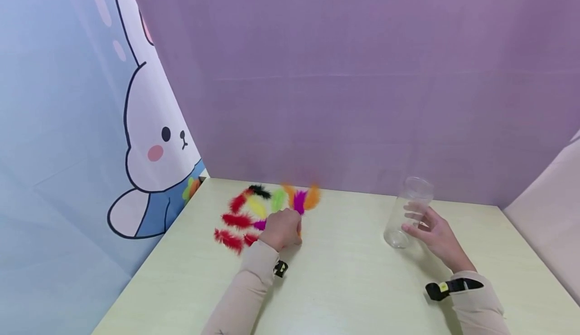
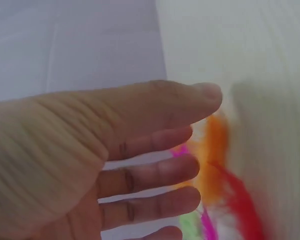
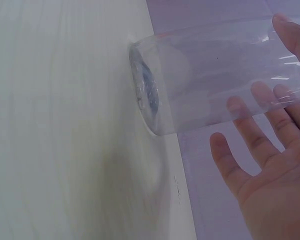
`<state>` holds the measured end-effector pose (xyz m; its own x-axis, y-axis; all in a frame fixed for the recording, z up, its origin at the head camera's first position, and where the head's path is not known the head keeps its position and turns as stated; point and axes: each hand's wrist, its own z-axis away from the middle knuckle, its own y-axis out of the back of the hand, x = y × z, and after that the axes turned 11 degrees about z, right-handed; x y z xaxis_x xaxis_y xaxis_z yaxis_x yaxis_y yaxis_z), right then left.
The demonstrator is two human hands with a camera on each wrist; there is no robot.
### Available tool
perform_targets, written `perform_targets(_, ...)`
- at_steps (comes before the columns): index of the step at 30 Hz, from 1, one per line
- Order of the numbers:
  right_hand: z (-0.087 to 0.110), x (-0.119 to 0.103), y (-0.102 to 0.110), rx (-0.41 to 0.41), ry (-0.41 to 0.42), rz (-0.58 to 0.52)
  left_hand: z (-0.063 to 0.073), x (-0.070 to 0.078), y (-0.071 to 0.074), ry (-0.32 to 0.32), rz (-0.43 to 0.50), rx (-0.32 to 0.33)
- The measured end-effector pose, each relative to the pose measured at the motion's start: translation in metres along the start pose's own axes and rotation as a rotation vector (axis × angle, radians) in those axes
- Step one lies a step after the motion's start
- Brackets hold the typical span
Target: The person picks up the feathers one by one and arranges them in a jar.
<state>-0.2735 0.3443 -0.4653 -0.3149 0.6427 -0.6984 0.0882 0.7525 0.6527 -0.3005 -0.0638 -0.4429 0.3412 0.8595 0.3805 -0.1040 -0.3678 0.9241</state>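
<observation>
My left hand is over the near right side of a group of fluffy coloured feathers on the table. In the left wrist view its thumb and fingers extend loosely, with an orange feather just past the fingertips and a red feather beside it. Nothing shows in its grasp. Over on the right, my right hand holds a clear, see-through jar from its right side, thumb in front and fingers behind. The jar's round base faces down at the tabletop.
Around the left hand lie several red feathers, a black one, a yellow one, a green one and a purple one. A purple cloth hangs behind the pale table; a rabbit-print curtain hangs left.
</observation>
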Motion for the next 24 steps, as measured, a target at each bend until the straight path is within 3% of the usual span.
perform_targets(8, -0.001, 0.005, -0.003, -0.001, 0.000, -0.008, -0.005, 0.000, -0.011, 0.042, -0.083, 0.029)
perform_targets(24, -0.001, 0.001, -0.001, -0.006, -0.009, -0.006, -0.011, -0.006, -0.012, 0.024, -0.074, 0.068)
